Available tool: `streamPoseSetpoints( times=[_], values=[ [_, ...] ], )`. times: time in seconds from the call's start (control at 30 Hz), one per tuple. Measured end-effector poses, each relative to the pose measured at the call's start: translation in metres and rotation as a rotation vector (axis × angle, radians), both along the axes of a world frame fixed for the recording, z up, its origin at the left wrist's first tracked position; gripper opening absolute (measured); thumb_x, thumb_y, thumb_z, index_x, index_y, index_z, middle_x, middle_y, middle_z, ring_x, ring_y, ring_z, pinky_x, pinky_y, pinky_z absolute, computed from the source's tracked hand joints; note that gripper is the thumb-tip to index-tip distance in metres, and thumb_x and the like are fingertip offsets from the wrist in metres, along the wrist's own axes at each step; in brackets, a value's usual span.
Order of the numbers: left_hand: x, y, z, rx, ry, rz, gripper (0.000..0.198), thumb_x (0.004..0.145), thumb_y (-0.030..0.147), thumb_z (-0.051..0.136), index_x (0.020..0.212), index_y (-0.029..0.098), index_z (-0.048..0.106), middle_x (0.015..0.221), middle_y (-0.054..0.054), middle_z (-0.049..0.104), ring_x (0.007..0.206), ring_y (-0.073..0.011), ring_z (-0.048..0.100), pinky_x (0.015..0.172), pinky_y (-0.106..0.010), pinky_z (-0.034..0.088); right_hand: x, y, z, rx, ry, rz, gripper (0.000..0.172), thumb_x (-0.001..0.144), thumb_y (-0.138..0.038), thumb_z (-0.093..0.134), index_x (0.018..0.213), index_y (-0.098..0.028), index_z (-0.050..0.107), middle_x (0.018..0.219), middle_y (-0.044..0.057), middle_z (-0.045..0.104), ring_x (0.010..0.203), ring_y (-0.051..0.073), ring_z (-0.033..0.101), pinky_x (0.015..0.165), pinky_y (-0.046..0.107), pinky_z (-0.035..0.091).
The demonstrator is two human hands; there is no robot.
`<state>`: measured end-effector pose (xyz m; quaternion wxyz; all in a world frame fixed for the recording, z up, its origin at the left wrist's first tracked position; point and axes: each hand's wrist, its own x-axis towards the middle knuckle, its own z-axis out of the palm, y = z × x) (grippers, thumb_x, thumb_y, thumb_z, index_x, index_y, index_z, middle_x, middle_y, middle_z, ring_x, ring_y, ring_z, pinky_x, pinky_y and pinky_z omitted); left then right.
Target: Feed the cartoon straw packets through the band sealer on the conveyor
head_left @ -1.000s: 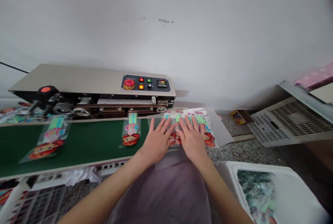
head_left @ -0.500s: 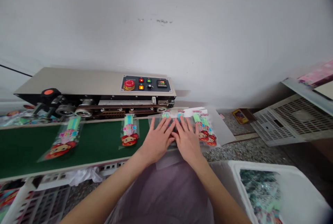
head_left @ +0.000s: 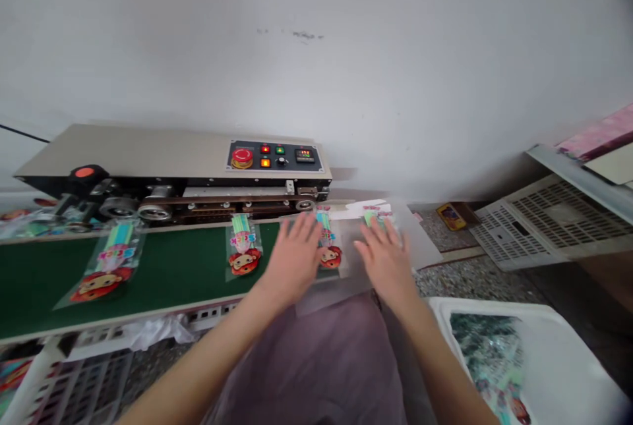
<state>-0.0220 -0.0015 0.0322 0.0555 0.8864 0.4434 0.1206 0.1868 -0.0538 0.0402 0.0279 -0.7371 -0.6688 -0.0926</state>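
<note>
My left hand lies flat with fingers spread near the right end of the green conveyor belt. Just right of it is a clear bag with pastel sticks and a red-haired cartoon figure. My right hand, fingers apart, is over more such packets, which it mostly covers. Whether its fingertips press on them I cannot tell. Farther left on the belt lie a second filled bag and a third one. Behind the belt stands the band sealing machine.
The machine's control panel has lit buttons and a red stop knob. At right front stands a white foam box with packets inside. A plastic crate and a small yellow box are at the right. A white wall rises behind.
My hands have parted: the right has moved right over the packets, the left slightly left. A bag now shows between them. The bags on the belt have shifted left.
</note>
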Motion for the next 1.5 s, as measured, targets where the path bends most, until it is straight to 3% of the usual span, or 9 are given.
streamPoseSetpoints(
  times=[0.1,0.2,0.3,0.53,0.67,0.9,1.07,1.3,1.5],
  values=[
    [0.030,-0.002,-0.010,-0.036,-0.009,-0.137,0.053,0.105,0.046,0.035,0.150,0.019,0.045,0.164,-0.012,0.032,0.153,-0.0320,0.026,0.120,-0.065,0.024,0.029,-0.001,-0.016,-0.030,-0.060,-0.108,0.050,0.105,-0.040,0.038,0.149,-0.021,0.049,0.160,0.010,0.041,0.148,0.036,0.033,0.115,0.060,0.029],
    [0.034,0.000,-0.023,-0.031,-0.001,-0.150,0.055,0.105,0.048,0.035,0.151,0.020,0.044,0.166,-0.012,0.029,0.155,-0.0316,0.020,0.121,-0.066,0.022,0.018,0.003,-0.037,0.007,-0.068,-0.083,0.053,0.105,-0.041,0.037,0.153,-0.020,0.043,0.161,0.010,0.038,0.150,0.037,0.026,0.118,0.062,0.021],
    [0.018,0.002,-0.031,-0.005,0.006,-0.131,0.055,0.105,0.049,0.032,0.153,0.022,0.041,0.166,-0.010,0.029,0.155,-0.0296,0.018,0.122,-0.064,0.021,-0.019,0.007,-0.045,0.029,-0.017,-0.033,0.053,0.105,-0.040,0.037,0.154,-0.020,0.041,0.160,0.009,0.040,0.150,0.035,0.027,0.120,0.063,0.012],
    [-0.038,0.003,-0.027,0.017,0.054,-0.018,0.055,0.105,0.048,0.030,0.151,0.020,0.044,0.164,-0.012,0.033,0.153,-0.0317,0.025,0.120,-0.069,0.018,-0.079,0.012,-0.029,-0.013,0.102,0.030,0.061,0.104,-0.050,0.038,0.155,-0.018,0.038,0.162,0.012,0.035,0.148,0.038,0.030,0.117,0.067,0.016],
    [-0.040,0.001,-0.011,0.035,0.038,0.114,0.053,0.106,0.043,0.030,0.147,0.014,0.049,0.159,-0.016,0.040,0.150,-0.0339,0.031,0.121,-0.068,0.017,-0.051,0.006,-0.014,0.034,0.061,0.022,0.055,0.105,-0.048,0.034,0.153,-0.024,0.042,0.161,0.009,0.039,0.149,0.036,0.030,0.118,0.065,0.017],
    [0.025,0.004,-0.023,0.013,-0.031,-0.113,0.054,0.105,0.049,0.031,0.150,0.021,0.045,0.164,-0.013,0.031,0.154,-0.0328,0.023,0.119,-0.069,0.022,0.010,0.007,-0.026,-0.037,-0.052,-0.212,0.051,0.105,-0.040,0.035,0.153,-0.023,0.044,0.163,0.008,0.035,0.148,0.039,0.030,0.113,0.062,0.031],
    [0.003,0.002,-0.040,0.039,-0.001,-0.019,0.052,0.105,0.046,0.032,0.152,0.024,0.043,0.166,-0.010,0.028,0.154,-0.0321,0.023,0.119,-0.069,0.022,-0.027,0.011,-0.038,0.011,0.001,-0.086,0.050,0.103,-0.044,0.042,0.152,-0.032,0.046,0.163,0.003,0.036,0.148,0.041,0.026,0.114,0.063,0.028],
    [-0.034,-0.005,-0.020,0.053,0.056,0.143,0.050,0.105,0.038,0.036,0.147,0.015,0.051,0.161,-0.017,0.037,0.150,-0.0363,0.030,0.119,-0.070,0.019,-0.082,0.025,-0.028,0.047,0.155,-0.007,0.053,0.104,-0.050,0.039,0.153,-0.030,0.042,0.162,0.006,0.037,0.149,0.039,0.028,0.115,0.064,0.023],
    [0.003,-0.002,-0.026,0.045,-0.019,-0.216,0.052,0.107,0.039,0.028,0.153,0.020,0.040,0.163,-0.009,0.034,0.153,-0.0267,0.025,0.122,-0.064,0.017,-0.039,0.017,-0.019,0.010,0.093,-0.003,0.047,0.107,-0.035,0.029,0.149,-0.027,0.050,0.159,0.003,0.042,0.149,0.033,0.030,0.118,0.057,0.023]
  ],
)
